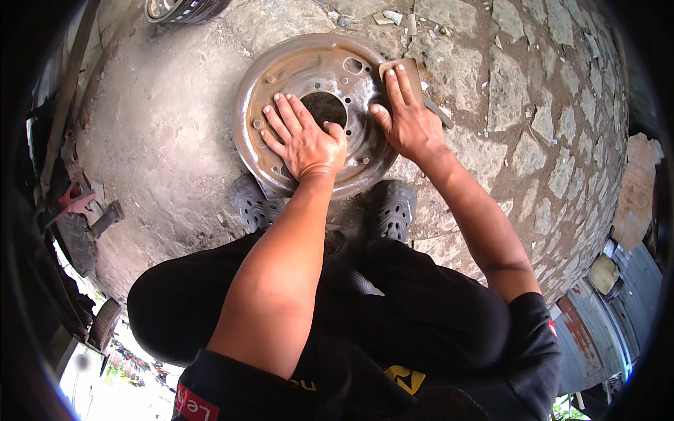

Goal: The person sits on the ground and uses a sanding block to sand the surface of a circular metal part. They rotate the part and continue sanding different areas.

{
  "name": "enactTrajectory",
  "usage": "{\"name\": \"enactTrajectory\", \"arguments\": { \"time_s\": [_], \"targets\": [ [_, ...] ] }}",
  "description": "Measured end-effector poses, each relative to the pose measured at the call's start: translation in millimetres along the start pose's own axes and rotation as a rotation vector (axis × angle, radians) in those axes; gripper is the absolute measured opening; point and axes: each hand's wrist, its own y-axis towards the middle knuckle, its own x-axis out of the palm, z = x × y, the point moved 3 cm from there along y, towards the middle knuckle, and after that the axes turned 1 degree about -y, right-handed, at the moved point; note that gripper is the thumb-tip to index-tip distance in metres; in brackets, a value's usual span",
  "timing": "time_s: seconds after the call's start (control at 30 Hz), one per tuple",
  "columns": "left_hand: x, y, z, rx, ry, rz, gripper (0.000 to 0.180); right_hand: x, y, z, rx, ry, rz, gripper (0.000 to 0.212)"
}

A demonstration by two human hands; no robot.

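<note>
A round, dished metal plate (281, 59), worn and rust-brown, lies in front of my feet. It has a large centre hole with small bolt holes around it and looks like a drum brake backing plate. My left hand (309, 144) rests on its near left face, fingers spread and palm down, the thumb by the centre hole. At the plate's right rim, my right hand (413, 126) presses a brown sheet of sandpaper (417, 77) under two straight fingers. Its thumb is apart over the plate; the remaining fingers are mostly hidden.
A grey flat strip (439, 112) lies beside my right hand. My grey clogs (393, 210) stand close to the plate's near edge. Broken chips (390, 17) litter the stone floor (516, 91). A dark can (186, 8) stands at the far left, a red metal stand (77, 195) at left.
</note>
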Motion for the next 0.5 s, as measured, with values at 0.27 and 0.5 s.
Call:
{"name": "enactTrajectory", "arguments": {
  "time_s": [0.27,0.5],
  "targets": [
    [-0.3,0.9,1.7,-0.001,0.005,0.017,0.089,28.4,-60.6,12.6,-0.020,0.036,-0.042,0.078],
    [0.1,-0.1,-4.0,-0.005,0.009,0.013,0.090,-1.3,-6.2,-3.7,0.011,0.059,-0.048,0.075]
  ]
}}
